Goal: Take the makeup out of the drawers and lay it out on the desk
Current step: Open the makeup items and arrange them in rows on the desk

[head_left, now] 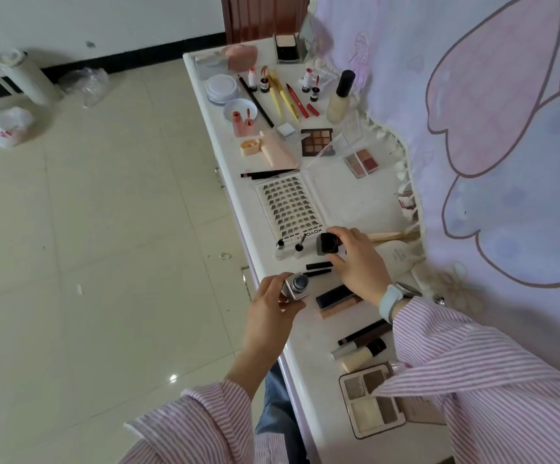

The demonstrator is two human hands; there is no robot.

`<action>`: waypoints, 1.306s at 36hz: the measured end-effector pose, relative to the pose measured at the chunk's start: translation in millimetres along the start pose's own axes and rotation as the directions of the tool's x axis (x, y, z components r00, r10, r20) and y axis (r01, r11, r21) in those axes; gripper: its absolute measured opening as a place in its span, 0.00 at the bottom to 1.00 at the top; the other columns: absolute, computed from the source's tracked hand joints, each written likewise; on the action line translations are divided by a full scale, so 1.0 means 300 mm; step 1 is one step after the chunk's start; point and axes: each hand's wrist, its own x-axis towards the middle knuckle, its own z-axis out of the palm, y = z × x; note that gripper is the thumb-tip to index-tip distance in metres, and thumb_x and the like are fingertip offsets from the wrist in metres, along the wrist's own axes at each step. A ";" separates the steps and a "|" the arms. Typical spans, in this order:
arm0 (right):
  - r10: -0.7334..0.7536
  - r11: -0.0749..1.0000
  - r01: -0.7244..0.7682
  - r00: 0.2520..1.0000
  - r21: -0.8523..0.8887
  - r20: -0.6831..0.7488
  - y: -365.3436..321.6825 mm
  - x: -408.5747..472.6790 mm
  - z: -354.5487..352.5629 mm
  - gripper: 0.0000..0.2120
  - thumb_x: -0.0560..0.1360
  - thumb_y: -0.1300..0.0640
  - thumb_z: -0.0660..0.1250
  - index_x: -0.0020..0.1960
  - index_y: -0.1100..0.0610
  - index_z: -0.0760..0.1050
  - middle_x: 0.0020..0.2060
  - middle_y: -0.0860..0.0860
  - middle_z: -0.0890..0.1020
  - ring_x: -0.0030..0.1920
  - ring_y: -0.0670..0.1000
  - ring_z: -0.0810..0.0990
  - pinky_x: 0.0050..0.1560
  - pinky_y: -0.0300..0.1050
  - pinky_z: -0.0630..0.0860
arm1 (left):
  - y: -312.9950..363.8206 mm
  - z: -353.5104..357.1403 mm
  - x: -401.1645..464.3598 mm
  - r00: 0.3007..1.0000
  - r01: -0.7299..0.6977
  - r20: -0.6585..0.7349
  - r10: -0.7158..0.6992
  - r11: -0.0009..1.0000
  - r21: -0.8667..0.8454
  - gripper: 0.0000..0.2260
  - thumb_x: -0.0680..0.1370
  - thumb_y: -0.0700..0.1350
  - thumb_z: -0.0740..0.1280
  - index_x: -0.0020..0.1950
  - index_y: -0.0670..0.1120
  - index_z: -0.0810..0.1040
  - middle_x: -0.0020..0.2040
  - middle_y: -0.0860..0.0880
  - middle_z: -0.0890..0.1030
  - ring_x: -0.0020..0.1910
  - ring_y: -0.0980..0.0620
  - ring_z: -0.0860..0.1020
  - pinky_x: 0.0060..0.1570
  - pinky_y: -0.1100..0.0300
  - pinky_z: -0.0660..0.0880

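My left hand grips a small silver-cased pot with a dark blue top, held over the desk's front edge. My right hand holds a black square cap just above the white desk, near the lash tray. Makeup lies spread along the desk: a brown eyeshadow palette, a blush palette, a foundation bottle, pencils, a dark compact and a grey eyeshadow palette near my right sleeve.
A pink and lilac printed cloth hangs along the desk's right side. Drawer handles show on the desk's front. On the tiled floor at the left stand a white flask and several plastic bags.
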 end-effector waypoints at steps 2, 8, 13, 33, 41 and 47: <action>-0.018 0.999 0.018 1.000 0.028 -0.025 0.002 -0.021 -0.009 0.21 0.75 0.60 0.66 0.67 0.55 0.67 0.56 0.53 0.74 0.57 0.52 0.70 0.49 0.46 0.72 | 0.000 0.001 0.003 1.000 -0.017 -0.001 0.017 1.000 -0.002 0.20 0.71 0.38 0.73 0.62 0.45 0.75 0.50 0.56 0.71 0.39 0.61 0.75 0.47 0.63 0.77; -0.108 0.994 0.107 0.991 0.010 0.077 0.006 -0.112 -0.009 0.22 0.74 0.57 0.68 0.66 0.53 0.69 0.55 0.50 0.75 0.57 0.49 0.71 0.50 0.44 0.74 | -0.006 0.003 0.008 0.999 -0.038 -0.024 0.037 0.998 -0.044 0.21 0.71 0.37 0.73 0.62 0.44 0.76 0.48 0.60 0.73 0.40 0.60 0.76 0.45 0.66 0.77; -0.126 0.989 0.139 0.973 -0.056 0.192 -0.008 -0.122 0.004 0.22 0.74 0.55 0.67 0.67 0.51 0.68 0.57 0.49 0.75 0.59 0.49 0.69 0.56 0.45 0.72 | -0.009 -0.004 0.004 0.999 -0.040 -0.036 0.039 0.998 -0.050 0.21 0.70 0.35 0.73 0.62 0.45 0.76 0.48 0.59 0.74 0.41 0.61 0.76 0.43 0.67 0.77; -0.231 0.826 0.323 0.942 -0.463 0.244 0.079 -0.174 -0.040 0.12 0.69 0.62 0.70 0.53 0.57 0.79 0.47 0.53 0.79 0.49 0.56 0.76 0.44 0.51 0.73 | -0.036 -0.007 -0.089 0.989 -0.036 -0.133 0.069 0.971 0.235 0.28 0.71 0.35 0.71 0.69 0.38 0.67 0.59 0.42 0.75 0.58 0.41 0.72 0.60 0.48 0.70; -0.258 0.662 0.430 0.900 -0.614 0.352 0.063 -0.122 -0.043 0.11 0.62 0.61 0.75 0.43 0.55 0.80 0.42 0.51 0.80 0.44 0.54 0.77 0.39 0.47 0.71 | -0.069 0.013 -0.171 0.992 0.046 0.088 -0.093 0.900 0.434 0.27 0.78 0.48 0.63 0.74 0.46 0.58 0.73 0.50 0.61 0.71 0.49 0.58 0.69 0.55 0.60; -0.277 0.698 0.405 0.913 -0.590 0.299 0.055 -0.169 -0.119 0.11 0.68 0.57 0.71 0.50 0.56 0.77 0.48 0.51 0.79 0.49 0.53 0.76 0.44 0.48 0.72 | -0.045 -0.003 -0.176 0.994 0.011 0.095 -0.046 0.939 0.345 0.24 0.77 0.49 0.65 0.72 0.44 0.64 0.69 0.48 0.66 0.68 0.48 0.64 0.66 0.58 0.62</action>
